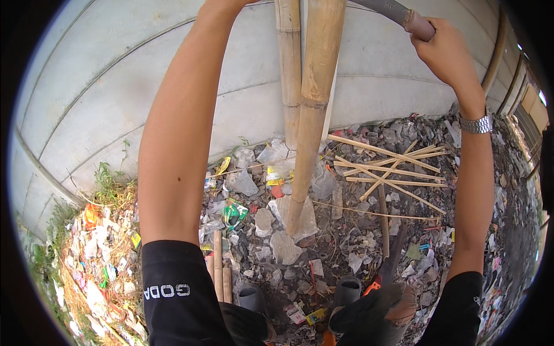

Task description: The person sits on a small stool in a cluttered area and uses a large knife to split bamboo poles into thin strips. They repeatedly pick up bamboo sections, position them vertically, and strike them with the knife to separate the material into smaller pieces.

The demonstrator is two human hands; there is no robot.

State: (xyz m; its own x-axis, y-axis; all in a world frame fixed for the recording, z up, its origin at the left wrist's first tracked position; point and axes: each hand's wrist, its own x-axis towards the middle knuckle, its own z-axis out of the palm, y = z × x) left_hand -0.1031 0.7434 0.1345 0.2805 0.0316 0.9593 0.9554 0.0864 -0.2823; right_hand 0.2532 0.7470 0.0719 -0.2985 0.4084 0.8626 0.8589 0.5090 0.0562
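My right hand [443, 51], with a metal-banded watch [476, 124] on the wrist, is closed around the brownish end of a dark grey pole [388, 10]. The pole runs off past the top edge; whether it is pipe or bamboo I cannot tell. My left arm reaches up to the top edge, where only a sliver of my left hand [235, 2] shows and its fingers are hidden. Between my arms a thick bamboo pole [311, 115] stands with its foot by some stones [285, 247]. Another bamboo pole [288, 63] rises behind it, near the wall.
A pale panelled wall [104, 86] spans the far side. Thin wooden strips [398, 164] lie crisscrossed on littered ground at the right. A dark blade with an orange handle [373, 287] lies by my right shoe [348, 290]. Short bamboo pieces [218, 265] are beside my left shoe [251, 298].
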